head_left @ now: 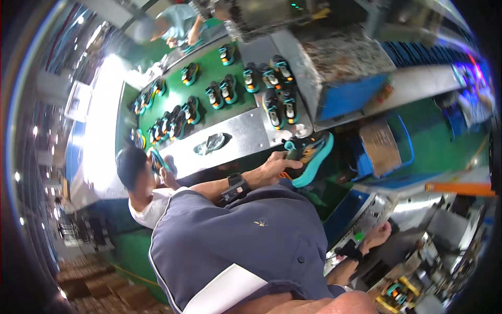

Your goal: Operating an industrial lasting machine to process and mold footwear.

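My left hand (pixel 278 168), a black device strapped at its wrist, is closed on a black sneaker (pixel 312 152) with a thick turquoise sole and orange details. The shoe is held off the table, tilted, its sole turned to the right. On the lower right, my right hand (pixel 376 235) is at the panel (pixel 362 222) of a machine, beside a green button (pixel 359 236). Its fingers look curled in; what they hold, if anything, cannot be made out. A dark band is round that wrist.
Several similar sneakers (pixel 228 89) stand on a green and metal worktable (pixel 235 128), with a clear crumpled item (pixel 210 144) near its edge. A co-worker (pixel 135 172) at left handles a shoe; another person (pixel 179 26) works across the table. A blue-framed cart (pixel 384 146) stands to the right.
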`<action>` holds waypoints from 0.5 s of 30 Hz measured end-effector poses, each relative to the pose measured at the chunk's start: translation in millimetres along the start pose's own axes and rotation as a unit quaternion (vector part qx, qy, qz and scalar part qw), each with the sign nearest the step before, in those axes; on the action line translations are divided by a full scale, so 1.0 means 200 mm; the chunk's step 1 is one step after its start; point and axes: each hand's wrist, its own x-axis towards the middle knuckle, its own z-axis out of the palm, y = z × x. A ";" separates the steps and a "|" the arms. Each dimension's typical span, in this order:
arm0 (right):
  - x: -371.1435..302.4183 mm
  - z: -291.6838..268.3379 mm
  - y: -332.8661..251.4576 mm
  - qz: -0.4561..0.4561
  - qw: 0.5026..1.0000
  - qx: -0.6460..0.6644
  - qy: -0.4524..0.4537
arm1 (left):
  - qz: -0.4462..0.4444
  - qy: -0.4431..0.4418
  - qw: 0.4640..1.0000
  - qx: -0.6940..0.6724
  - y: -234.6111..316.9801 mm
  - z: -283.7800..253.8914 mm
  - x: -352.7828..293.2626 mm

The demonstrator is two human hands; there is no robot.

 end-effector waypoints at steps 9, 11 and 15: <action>0.79 0.07 -1.66 -0.216 0.966 0.112 -0.087 | 0.209 0.220 0.953 -0.024 0.41 -1.09 0.49; 0.94 0.24 -2.06 -0.330 0.910 0.206 -0.142 | 0.160 0.322 0.933 -0.008 0.47 -1.46 0.75; 1.08 0.35 -2.96 -0.412 0.900 -0.020 -0.144 | 0.273 0.406 0.872 0.010 0.70 -1.67 1.01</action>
